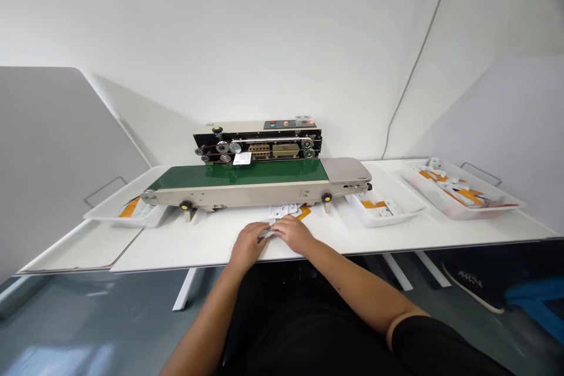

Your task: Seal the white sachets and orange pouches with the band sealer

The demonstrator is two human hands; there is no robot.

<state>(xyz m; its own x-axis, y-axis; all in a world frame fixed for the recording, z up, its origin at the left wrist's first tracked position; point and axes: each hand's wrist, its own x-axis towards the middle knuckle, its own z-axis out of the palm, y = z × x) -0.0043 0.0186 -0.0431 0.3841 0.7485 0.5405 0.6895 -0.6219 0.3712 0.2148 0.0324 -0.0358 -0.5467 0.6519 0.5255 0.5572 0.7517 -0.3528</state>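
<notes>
My left hand (248, 244) and my right hand (295, 236) meet close to the front edge of the table, fingers closed together. Between them is a small white packet (267, 234), mostly covered by the fingers. Just beyond my hands, several white printed packets and some orange ones (284, 210) lie partly under the front of a band sealing machine (247, 195). A white packet with pinkish print (242, 158) sticks out at the machine's rollers, above its green conveyor belt (259, 174).
Left of the machine stands a white tray (152, 221) with orange and white packets. To the right are a smaller tray (374, 222) and a fuller one (467, 211). Grey panels flank the white table (185, 247). A shoe (473, 285) shows at lower right.
</notes>
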